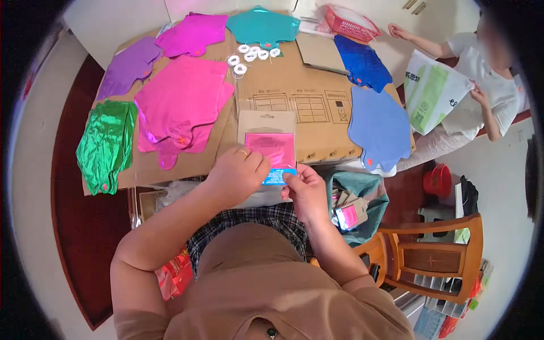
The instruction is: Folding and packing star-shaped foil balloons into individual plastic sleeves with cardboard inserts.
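Pinching clear packet [271, 148] w/ pink foil insert, near edge, btwn left hand [237, 174] & right hand [305, 190]; may tear if tugged unevenly.

The packet [266, 144] was pink with a blue strip; the balloons were green [106, 144], magenta [180, 102], purple [129, 65], teal [263, 25] and blue [378, 126]; the cardboard [294, 85] was brown.

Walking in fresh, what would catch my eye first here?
Probably the shiny foil balloons spread flat over the cardboard: a big pink one in the middle, a green one at the left edge, blue ones on the right. Just below them, the left hand and right hand together hold a flat packet with a pink insert.
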Action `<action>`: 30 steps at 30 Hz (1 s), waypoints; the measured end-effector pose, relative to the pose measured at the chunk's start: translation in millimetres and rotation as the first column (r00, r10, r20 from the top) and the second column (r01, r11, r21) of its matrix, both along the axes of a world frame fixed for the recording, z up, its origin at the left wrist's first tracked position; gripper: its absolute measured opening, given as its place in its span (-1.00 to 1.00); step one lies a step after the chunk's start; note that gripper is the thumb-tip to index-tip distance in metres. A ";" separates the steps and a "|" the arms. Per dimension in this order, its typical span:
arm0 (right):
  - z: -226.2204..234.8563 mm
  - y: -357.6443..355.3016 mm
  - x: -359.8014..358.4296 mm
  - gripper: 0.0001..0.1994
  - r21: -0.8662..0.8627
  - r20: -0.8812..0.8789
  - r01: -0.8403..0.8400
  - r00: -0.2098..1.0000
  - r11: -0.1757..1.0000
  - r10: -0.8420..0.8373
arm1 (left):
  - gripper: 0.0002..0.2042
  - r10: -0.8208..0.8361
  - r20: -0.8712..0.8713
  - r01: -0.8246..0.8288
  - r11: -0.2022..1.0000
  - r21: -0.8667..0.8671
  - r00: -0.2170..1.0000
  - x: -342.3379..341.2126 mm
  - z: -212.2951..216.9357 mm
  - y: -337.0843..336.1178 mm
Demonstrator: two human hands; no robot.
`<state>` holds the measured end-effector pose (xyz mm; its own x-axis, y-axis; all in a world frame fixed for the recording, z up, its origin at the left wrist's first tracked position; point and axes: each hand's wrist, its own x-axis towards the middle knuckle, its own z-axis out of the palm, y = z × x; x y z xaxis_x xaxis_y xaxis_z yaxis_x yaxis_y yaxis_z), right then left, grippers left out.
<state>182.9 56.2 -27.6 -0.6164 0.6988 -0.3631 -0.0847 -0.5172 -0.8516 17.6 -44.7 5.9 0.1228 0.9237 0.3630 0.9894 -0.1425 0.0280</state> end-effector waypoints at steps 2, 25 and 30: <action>-2.8 2.9 -1.2 -0.88 0.004 0.010 -0.010 1.000 1.000 0.010 | -0.75 -0.014 0.056 0.011 0.998 0.056 0.998 1.1 -0.1 3.2; 4.2 7.5 -2.1 -0.89 -0.005 -0.022 -0.006 1.000 1.000 0.006 | -0.75 -0.123 -0.072 0.129 0.988 0.087 0.990 5.8 -0.3 27.5; 1.1 6.5 -3.2 -0.90 -0.007 -0.042 -0.016 0.999 1.000 0.016 | -0.78 -0.231 -0.088 0.244 0.951 0.189 0.969 1.2 -2.1 41.7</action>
<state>179.7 62.7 -26.6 -0.6421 0.6861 -0.3420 -0.1118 -0.5252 -0.8436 18.8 -3.0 3.8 0.3591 0.7758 0.5189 0.9250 -0.3700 -0.0869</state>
